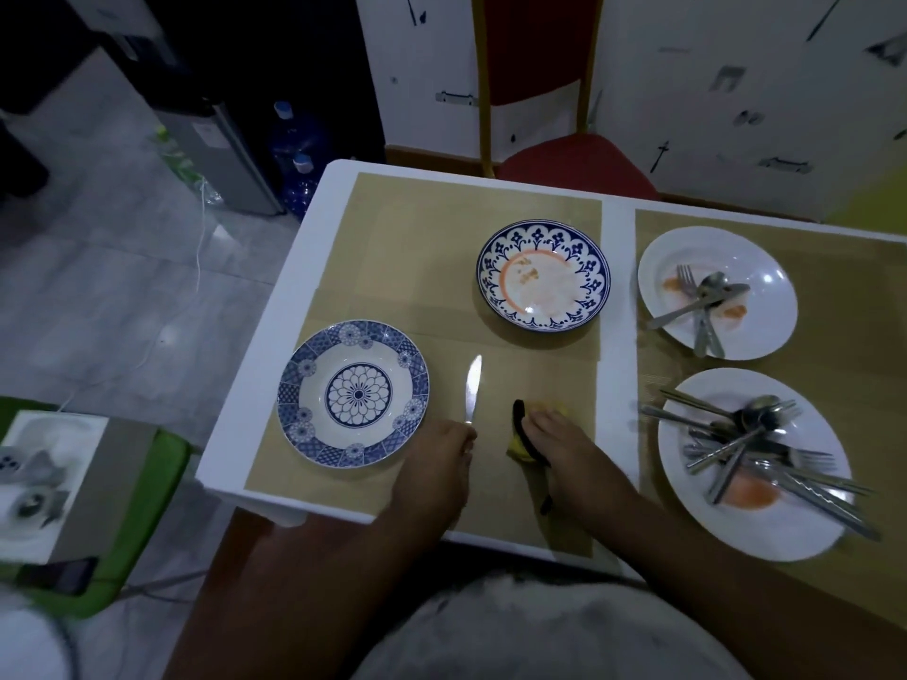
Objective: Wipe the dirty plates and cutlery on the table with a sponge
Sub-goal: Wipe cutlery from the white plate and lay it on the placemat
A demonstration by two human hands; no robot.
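The left grip (pixel 434 454) pinches the table knife (pixel 473 387) by its handle, blade toward twelve o'clock; stiff, probably slick steel. The right grip (pixel 559 444) wraps the soft sponge (pixel 519 448).

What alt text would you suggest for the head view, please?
At a table, the left hand holds a knife and the right hand grips a yellow sponge. A clean-looking blue plate lies beside the knife; a smeared blue plate and two white plates holding cutlery remain.

white table (pixel 265 365), tan placemats (pixel 417 247) covering most of it
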